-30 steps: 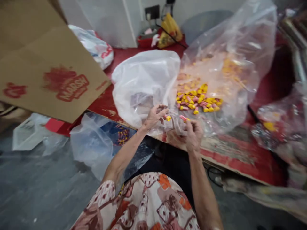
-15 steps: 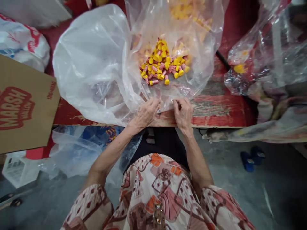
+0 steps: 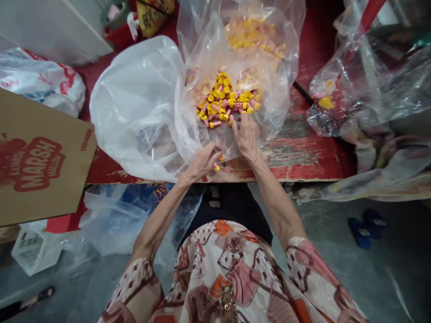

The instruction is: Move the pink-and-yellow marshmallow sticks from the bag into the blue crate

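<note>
A heap of small pink and yellow pieces (image 3: pixel 224 101) lies on a clear plastic bag (image 3: pixel 269 54) spread over the red table (image 3: pixel 303 157). My right hand (image 3: pixel 245 131) reaches into the near edge of that heap, fingers spread over the pieces. My left hand (image 3: pixel 202 161) rests at the table's front edge, its fingers pinched on a small pink and yellow piece (image 3: pixel 217 167). A cloudy white plastic bag (image 3: pixel 134 103) sits just left of both hands.
A brown cardboard flap printed MARSH (image 3: pixel 37 157) hangs at the left. Crumpled clear bags (image 3: pixel 363 85) pile up at the right. More plastic bags (image 3: pixel 111 215) lie under the table's left side. Blue slippers (image 3: pixel 365 224) sit on the grey floor.
My right hand has moved forward from the table's edge into the heap. My left hand stayed at the edge and now shows a small piece in its fingers. The view shifted slightly.
</note>
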Available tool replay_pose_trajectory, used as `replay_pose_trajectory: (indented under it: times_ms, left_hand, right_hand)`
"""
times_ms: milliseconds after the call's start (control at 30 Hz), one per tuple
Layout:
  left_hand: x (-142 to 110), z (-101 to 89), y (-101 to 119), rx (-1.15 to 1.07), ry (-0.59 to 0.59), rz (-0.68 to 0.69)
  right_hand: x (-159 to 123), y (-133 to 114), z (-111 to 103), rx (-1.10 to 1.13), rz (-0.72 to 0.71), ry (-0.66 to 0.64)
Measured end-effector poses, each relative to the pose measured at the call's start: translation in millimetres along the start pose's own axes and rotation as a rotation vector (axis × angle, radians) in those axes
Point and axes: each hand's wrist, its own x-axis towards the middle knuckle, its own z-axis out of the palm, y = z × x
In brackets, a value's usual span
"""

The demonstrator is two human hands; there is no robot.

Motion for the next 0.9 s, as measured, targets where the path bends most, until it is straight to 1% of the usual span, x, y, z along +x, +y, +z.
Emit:
replay_pose_trajectory:
  times_ms: [67, 133, 167, 200, 267, 300, 333, 400, 467, 500, 567, 633, 667, 700, 767, 800, 833, 900]
  left_hand:
    - [-4, -3.5, -2, -0.107, 0.089, -0.035]
    - [-10, -1.7, -3, -0.126, 0.183, -0.071]
    - [-14, 1.7, -2, -0.093, 0.194, -0.082]
    - [-17, 6.2, -1, -0.039, 0.176, -0.086]
    - [-23, 15.8, 3, 0.091, 0.095, -0.073]
    - [-25, 19.7, 6, 0.147, 0.065, -0.061]
    - [-27, 22.7, 8, 0.188, 0.062, -0.047]
    - [-30, 27.0, 12, 0.228, 0.127, -0.024]
    - [-33, 31.5, 14, 0.25, 0.203, -0.011]
    - [-34, 33.8, 13, 0.267, 0.212, -0.007]
    - [-34, 36.5, 9, 0.293, 0.172, 0.007]
    - [-39, 33.0, 1, 0.271, 0.154, 0.027]
    - [-45, 28.6, -3, 0.241, 0.189, 0.038]
    - [-54, 22.8, -8, 0.21, 0.254, 0.05]
    - [-82, 10.6, -20, 0.171, 0.449, 0.031]
    - [-101, 5.7, -28, 0.168, 0.557, -0.012]
    - [-121, 2.3, -37, 0.172, 0.655, -0.085]
    - [-164, 1.4, -60, 0.174, 0.805, -0.331]
  right_hand:
    - [8, -2, 11, -0.007, -0.008, 0.009]
    - [15, -2, 17, -0.008, -0.024, 0.006]
    - [17, -1, 17, -0.009, -0.031, 0.001]
    - [17, 0, 16, -0.01, -0.038, -0.005]
    - [12, 2, 9, 0.004, -0.048, -0.004]
    - [6, 2, 3, 0.023, -0.056, 0.003]
    - [-2, 2, -2, 0.048, -0.069, 0.011]
    - [-23, 0, -12, 0.106, -0.108, 0.024]
    - [-46, -2, -17, 0.143, -0.152, 0.027]
    - [-57, -3, -17, 0.148, -0.174, 0.025]
    - [-74, -6, -13, 0.137, -0.219, 0.004]
    - [-83, -9, -8, 0.115, -0.262, -0.02]
    - [-86, -10, -6, 0.109, -0.277, -0.023]
    - [-87, -11, -4, 0.111, -0.287, -0.018]
    - [-90, -12, -4, 0.134, -0.288, 0.003]
    - [-92, -13, -4, 0.145, -0.285, 0.007]
    - [-94, -13, -5, 0.148, -0.285, -0.002]
    - [-99, -13, -7, 0.126, -0.3, -0.042]
